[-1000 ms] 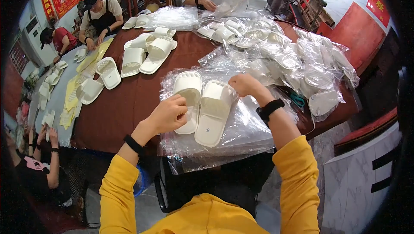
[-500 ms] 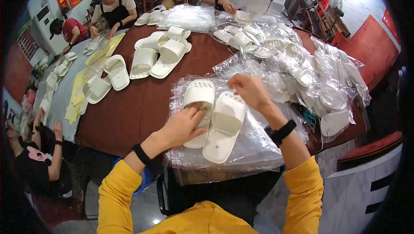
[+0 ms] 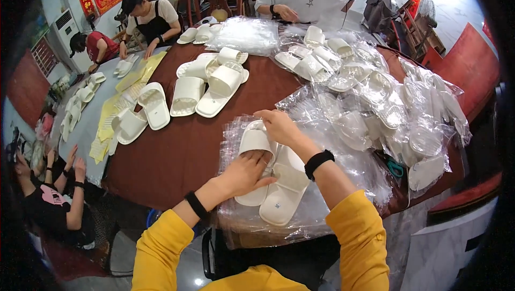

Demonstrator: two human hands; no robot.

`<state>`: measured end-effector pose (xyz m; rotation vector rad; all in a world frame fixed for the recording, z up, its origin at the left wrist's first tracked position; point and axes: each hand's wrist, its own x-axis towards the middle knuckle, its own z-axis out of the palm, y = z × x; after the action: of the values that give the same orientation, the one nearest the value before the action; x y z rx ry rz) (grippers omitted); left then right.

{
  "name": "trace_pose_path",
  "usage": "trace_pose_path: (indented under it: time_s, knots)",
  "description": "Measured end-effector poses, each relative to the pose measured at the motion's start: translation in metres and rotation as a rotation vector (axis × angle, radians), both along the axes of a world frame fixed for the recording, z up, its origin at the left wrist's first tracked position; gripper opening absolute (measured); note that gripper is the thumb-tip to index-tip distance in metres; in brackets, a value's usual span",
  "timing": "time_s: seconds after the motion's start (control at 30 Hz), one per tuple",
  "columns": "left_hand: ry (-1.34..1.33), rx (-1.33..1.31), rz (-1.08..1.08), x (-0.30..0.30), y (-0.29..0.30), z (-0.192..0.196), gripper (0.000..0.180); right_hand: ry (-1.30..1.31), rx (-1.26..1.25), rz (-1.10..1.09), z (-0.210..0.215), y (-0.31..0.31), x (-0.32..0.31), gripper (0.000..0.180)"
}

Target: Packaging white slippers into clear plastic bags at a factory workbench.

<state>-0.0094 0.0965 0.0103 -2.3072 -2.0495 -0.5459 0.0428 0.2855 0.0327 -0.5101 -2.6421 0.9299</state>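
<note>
A pair of white slippers lies side by side before me on a stack of clear plastic bags. My left hand has its fingers tucked under the strap of the left slipper, with the thumb out over the right slipper. The tips of those fingers are hidden. At the toe end of the left slipper is my right hand, its fingers drawn together in a pinch. What they hold, if anything, cannot be made out. Its wrist and forearm cross above the right slipper's toe.
Several loose white slippers stand at the left on the brown tablecloth. Bagged slippers heap up on the right, with teal-handled scissors beside them. Flat clear bags lie farther back. Other people work around the tables.
My right hand has moved left, from above the right slipper's toe to the left slipper's toe. The left hand's fingers reach farther under the strap. The whole view has shifted slightly.
</note>
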Motion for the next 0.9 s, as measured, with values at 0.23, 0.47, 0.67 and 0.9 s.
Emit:
trace_pose_path:
  time_s: [0.23, 0.47, 0.67, 0.9]
  knots:
    - [-0.021, 0.051, -0.021, 0.001, 0.002, -0.005, 0.063, 0.120, -0.273, 0.007, -0.003, 0.002, 0.010, 0.027]
    - [0.062, 0.048, 0.047, 0.011, -0.004, 0.011, 0.053, 0.238, -0.473, -0.162, 0.006, -0.027, 0.036, 0.020]
    - [0.135, 0.219, 0.013, 0.015, -0.023, 0.028, 0.020, 0.360, -0.432, -0.249, -0.008, -0.025, 0.040, 0.017]
    - [-0.351, 0.341, 0.223, -0.028, 0.012, 0.060, 0.024, 0.500, -0.413, -0.145, 0.001, -0.035, 0.042, 0.021]
